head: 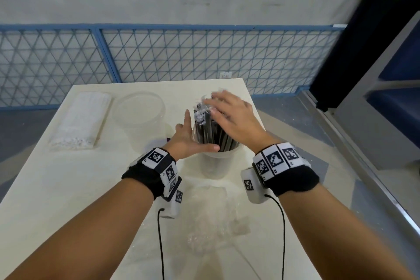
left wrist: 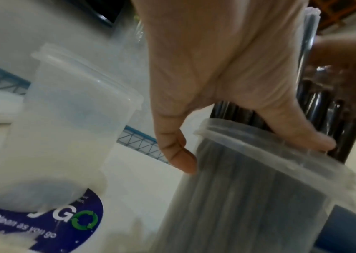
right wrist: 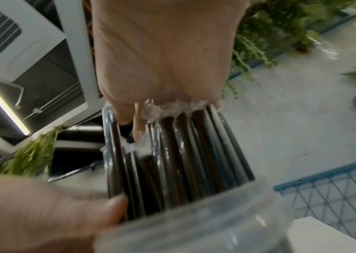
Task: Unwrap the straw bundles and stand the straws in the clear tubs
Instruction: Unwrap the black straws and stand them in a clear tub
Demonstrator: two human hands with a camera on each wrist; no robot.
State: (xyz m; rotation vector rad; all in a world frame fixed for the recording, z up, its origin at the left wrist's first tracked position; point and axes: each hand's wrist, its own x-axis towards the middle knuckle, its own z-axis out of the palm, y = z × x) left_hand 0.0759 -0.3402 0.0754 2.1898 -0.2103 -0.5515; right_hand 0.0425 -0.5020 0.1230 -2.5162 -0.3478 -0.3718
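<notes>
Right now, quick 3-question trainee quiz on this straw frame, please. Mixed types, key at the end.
1. True or false: the black straws stand in the near tub.
2. Which bundle is still wrapped? A black, B white, C both.
3. Fill in: the far tub holds ___ straws.

Key: 1 true. 2 B, the white bundle lies at the table's far left. 3 no. Left hand steadies the straws, right hand rests on their tops.
</notes>
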